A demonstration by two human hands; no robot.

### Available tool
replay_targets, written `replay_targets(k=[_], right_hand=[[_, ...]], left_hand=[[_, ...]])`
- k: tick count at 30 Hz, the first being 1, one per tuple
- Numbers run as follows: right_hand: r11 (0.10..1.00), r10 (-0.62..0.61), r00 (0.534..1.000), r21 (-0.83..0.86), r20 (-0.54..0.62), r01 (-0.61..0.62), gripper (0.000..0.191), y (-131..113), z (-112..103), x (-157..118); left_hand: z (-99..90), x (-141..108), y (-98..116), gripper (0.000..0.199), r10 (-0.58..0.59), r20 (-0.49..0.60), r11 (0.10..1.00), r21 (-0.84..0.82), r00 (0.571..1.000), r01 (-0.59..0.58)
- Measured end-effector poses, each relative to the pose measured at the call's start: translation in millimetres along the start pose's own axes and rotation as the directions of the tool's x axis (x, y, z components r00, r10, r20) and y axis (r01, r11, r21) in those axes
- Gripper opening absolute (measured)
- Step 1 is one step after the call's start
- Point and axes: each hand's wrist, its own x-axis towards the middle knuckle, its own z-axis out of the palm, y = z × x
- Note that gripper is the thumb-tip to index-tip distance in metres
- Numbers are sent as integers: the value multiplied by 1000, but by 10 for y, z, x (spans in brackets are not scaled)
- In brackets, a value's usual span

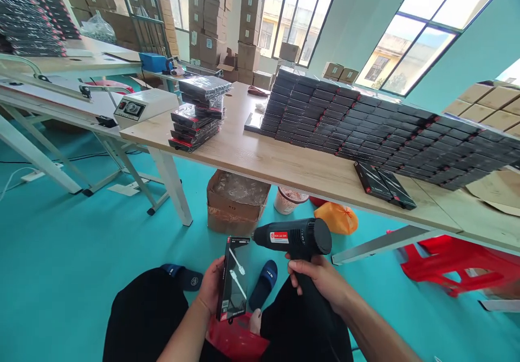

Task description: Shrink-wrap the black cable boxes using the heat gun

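My left hand (212,286) grips a slim black box (234,280) by its left side, with white cable plugs pictured on its face. The box stands tilted over my lap, and my fingers behind it are hidden. My right hand (311,275) is closed round the handle of a black heat gun (296,236) with a red and white label. The gun's nozzle points left, close to the top right corner of the box. I cannot tell whether the two touch.
On the wooden table (260,153) stand a long wall of stacked black boxes (365,123), a pile of film-wrapped boxes (199,115) and two loose boxes (384,185). Below are a carton of clear film (238,202), a wastebasket (289,200) and an orange bag (336,218). A red stool (450,264) is at right.
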Motion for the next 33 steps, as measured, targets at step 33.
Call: replay_targets(k=[33], right_hand=[[923, 303, 905, -327, 299, -201, 7, 291, 125, -415]], left_hand=[[130, -137, 139, 14, 75, -87, 989, -122, 993, -85]])
